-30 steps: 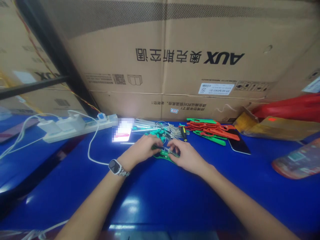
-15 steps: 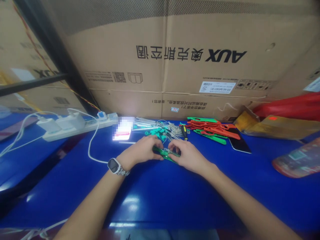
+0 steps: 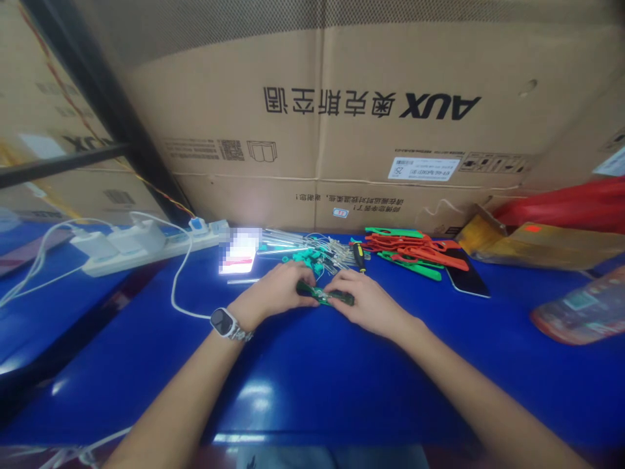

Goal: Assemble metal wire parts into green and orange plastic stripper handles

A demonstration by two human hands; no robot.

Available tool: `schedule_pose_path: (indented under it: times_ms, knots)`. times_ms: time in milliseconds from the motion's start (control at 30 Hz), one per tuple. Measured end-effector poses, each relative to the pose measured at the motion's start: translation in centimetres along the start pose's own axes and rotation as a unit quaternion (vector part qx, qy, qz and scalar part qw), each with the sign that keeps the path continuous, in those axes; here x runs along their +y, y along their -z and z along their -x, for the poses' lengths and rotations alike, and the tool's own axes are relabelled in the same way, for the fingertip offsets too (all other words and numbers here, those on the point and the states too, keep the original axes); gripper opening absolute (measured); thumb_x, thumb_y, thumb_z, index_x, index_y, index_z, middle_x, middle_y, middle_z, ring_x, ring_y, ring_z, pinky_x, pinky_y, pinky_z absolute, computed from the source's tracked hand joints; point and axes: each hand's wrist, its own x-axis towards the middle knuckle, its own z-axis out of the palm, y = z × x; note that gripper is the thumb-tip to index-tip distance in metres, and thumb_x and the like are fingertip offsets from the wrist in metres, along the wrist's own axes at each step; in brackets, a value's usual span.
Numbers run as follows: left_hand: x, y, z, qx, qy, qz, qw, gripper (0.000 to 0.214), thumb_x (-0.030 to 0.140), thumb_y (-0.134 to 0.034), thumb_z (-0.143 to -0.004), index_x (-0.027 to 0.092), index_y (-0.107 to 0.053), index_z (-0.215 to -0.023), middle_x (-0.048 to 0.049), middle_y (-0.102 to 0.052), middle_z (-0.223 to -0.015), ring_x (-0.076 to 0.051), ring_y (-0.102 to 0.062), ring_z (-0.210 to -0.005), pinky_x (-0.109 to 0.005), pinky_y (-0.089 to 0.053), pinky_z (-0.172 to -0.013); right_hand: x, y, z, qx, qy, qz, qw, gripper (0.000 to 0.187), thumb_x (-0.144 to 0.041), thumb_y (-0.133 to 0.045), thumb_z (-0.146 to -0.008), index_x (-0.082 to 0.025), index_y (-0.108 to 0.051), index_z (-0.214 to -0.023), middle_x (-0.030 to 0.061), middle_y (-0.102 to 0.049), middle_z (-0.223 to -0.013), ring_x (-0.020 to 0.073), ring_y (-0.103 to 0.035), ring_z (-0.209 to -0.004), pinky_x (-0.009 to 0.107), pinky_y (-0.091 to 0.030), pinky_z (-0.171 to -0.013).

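Observation:
My left hand [image 3: 277, 291] and my right hand [image 3: 364, 298] both grip a small green circuit board [image 3: 326, 295] between them, just above the blue table [image 3: 312, 384]. The fingers of both hands are curled round its ends. A watch [image 3: 224, 322] sits on my left wrist. Just behind the hands lies a heap of small green parts and thin metal pins [image 3: 312, 253]. A small screwdriver [image 3: 359, 256] with a black and yellow handle lies beside that heap.
A lit phone [image 3: 240, 251] lies left of the heap. A white power strip [image 3: 141, 244] with chargers and a cable sits at the left. Red and green plastic tools [image 3: 413, 250], a dark phone [image 3: 466, 277] and packets [image 3: 579, 311] lie at the right. Large cardboard boxes [image 3: 342, 117] stand behind.
Both hands have lifted the green board slightly and tilted it, bringing it a little toward the heap. The arms have barely shifted.

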Motion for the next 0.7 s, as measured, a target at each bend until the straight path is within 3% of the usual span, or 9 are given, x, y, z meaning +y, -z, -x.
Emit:
schedule_pose_path:
  times_ms: [233, 400, 700]
  knots:
    - [-0.52, -0.49, -0.09, 0.011, 0.013, 0.001, 1.000, 0.035, 0.041, -0.079, -0.073, 0.020, -0.065, -0.096, -0.0039, -0.068, -0.094, -0.022, -0.063, -0.086, -0.031, -0.046, -0.073, 0.24, -0.60, -0.07, 0.029, -0.020, 0.026, 0.999, 0.019, -0.018, -0.066, -0.087, -0.026, -0.077, -0.100, 0.0036, -0.068, -0.096, 0.0181, -0.063, -0.091, 0.032, -0.048, -0.083]
    - [-0.54, -0.19, 0.16, 0.011, 0.015, 0.011, 1.000, 0.044, 0.047, -0.079, -0.072, 0.020, -0.066, -0.104, -0.0069, -0.067, -0.105, -0.025, -0.063, -0.095, -0.034, -0.047, -0.081, -0.09, -0.74, -0.10, 0.028, -0.036, 0.013, 0.999, 0.022, -0.016, -0.064, -0.087, -0.024, -0.077, -0.103, 0.0041, -0.068, -0.097, 0.0176, -0.064, -0.090, 0.031, -0.050, -0.082]
    - [-0.23, 0.27, 0.23, -0.008, 0.031, 0.010, 0.999, 0.038, 0.046, -0.076, -0.075, 0.020, -0.069, -0.102, -0.0058, -0.066, -0.100, -0.024, -0.063, -0.087, -0.033, -0.047, -0.075, 0.29, -0.86, -0.10, 0.024, -0.044, 0.004, 0.999, 0.023, -0.015, -0.064, -0.087, -0.024, -0.077, -0.103, 0.0038, -0.066, -0.098, 0.0165, -0.064, -0.086, 0.031, -0.050, -0.081]
